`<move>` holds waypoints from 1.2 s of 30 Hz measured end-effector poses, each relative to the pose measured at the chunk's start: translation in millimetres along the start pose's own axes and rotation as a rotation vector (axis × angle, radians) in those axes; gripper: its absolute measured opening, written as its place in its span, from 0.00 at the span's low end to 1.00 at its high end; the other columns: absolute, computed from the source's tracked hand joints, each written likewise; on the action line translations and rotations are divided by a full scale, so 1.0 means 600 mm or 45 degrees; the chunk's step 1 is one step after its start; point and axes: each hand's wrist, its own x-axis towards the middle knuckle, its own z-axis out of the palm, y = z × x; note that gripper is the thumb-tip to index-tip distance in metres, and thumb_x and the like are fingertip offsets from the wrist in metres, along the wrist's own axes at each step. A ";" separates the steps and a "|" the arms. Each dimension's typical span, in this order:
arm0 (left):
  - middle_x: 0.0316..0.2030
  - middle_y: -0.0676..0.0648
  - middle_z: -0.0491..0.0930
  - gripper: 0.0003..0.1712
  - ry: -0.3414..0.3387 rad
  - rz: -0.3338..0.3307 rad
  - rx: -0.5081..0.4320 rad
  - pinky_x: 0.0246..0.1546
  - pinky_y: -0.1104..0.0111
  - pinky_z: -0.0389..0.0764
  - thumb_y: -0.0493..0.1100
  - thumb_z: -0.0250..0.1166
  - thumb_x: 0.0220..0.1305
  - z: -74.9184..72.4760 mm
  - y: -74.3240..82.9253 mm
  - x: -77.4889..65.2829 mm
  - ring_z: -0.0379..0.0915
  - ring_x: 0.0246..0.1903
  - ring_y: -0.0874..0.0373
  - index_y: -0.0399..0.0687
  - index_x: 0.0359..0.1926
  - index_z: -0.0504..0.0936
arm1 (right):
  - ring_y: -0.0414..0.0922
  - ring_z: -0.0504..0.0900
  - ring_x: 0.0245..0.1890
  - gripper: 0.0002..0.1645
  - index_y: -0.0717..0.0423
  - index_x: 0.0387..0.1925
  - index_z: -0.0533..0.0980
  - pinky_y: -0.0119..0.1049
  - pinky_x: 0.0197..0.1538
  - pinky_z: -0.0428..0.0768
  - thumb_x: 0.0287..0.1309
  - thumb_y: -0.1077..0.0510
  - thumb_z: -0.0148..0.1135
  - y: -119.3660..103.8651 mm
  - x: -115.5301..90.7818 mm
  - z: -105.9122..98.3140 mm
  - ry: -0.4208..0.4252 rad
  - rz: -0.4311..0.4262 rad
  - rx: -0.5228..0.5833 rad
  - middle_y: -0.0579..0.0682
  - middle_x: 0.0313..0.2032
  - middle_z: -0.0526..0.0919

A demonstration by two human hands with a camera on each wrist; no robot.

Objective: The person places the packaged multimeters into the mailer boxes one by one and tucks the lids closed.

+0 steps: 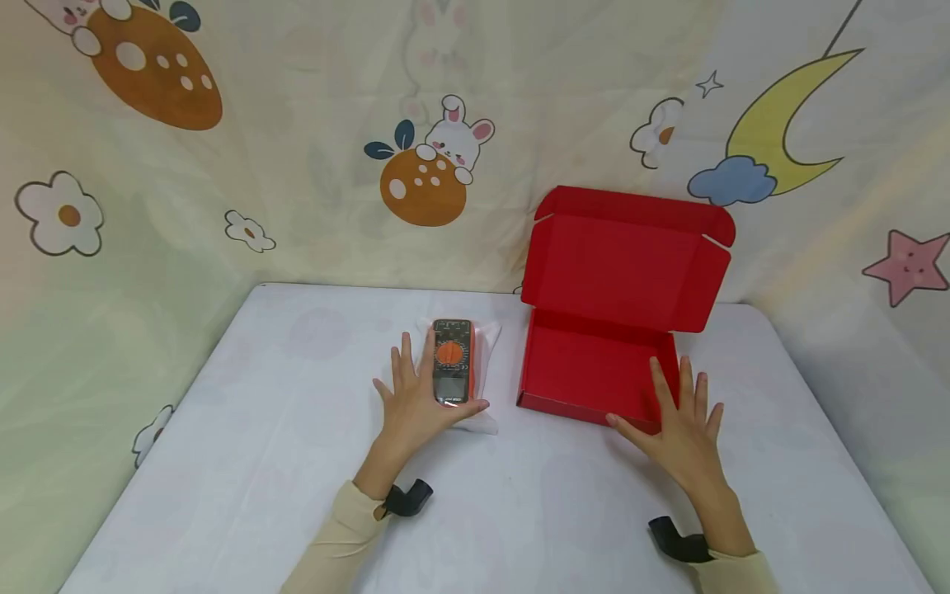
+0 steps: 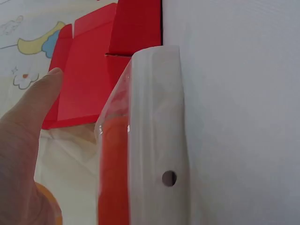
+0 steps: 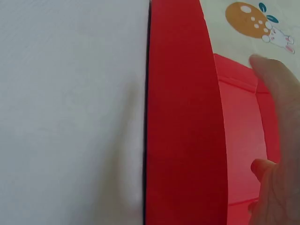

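Note:
A multimeter (image 1: 453,363) with a black face, an orange dial and orange sides lies in a clear plastic bag (image 1: 484,340) on the table. My left hand (image 1: 416,408) is spread at its near left corner, thumb and forefinger straight on either side. In the left wrist view the bag's pale flap (image 2: 157,117) with a round hole shows beside the thumb (image 2: 28,117). To the right stands a red cardboard box (image 1: 575,400), its lid (image 1: 623,260) raised and nothing inside. My right hand (image 1: 686,433) spreads its fingers over the box's near right corner, holding nothing.
A white cloth covers the table (image 1: 312,495). Behind it hangs a curtain (image 1: 319,165) printed with rabbits, flowers and a moon, close behind the raised lid. Black wrist cameras sit on both forearms.

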 end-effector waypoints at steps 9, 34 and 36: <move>0.76 0.35 0.37 0.74 -0.031 -0.023 -0.036 0.62 0.28 0.45 0.78 0.68 0.38 0.022 -0.002 0.005 0.30 0.73 0.32 0.58 0.78 0.39 | 0.69 0.33 0.73 0.68 0.49 0.78 0.37 0.77 0.52 0.61 0.49 0.34 0.68 0.017 -0.002 0.001 -0.031 0.041 0.086 0.63 0.76 0.30; 0.71 0.29 0.53 0.78 0.030 -0.102 0.035 0.56 0.39 0.68 0.74 0.75 0.32 0.044 0.000 0.009 0.54 0.68 0.37 0.36 0.75 0.49 | 0.64 0.55 0.68 0.62 0.42 0.78 0.34 0.70 0.58 0.65 0.57 0.44 0.67 0.065 -0.006 0.024 -0.045 0.265 0.656 0.63 0.74 0.50; 0.69 0.29 0.56 0.77 0.046 -0.097 0.034 0.54 0.41 0.70 0.72 0.76 0.33 0.044 0.001 0.009 0.58 0.66 0.37 0.35 0.75 0.50 | 0.64 0.55 0.68 0.62 0.41 0.78 0.35 0.71 0.59 0.64 0.58 0.44 0.66 0.067 -0.006 0.026 -0.048 0.271 0.658 0.63 0.73 0.51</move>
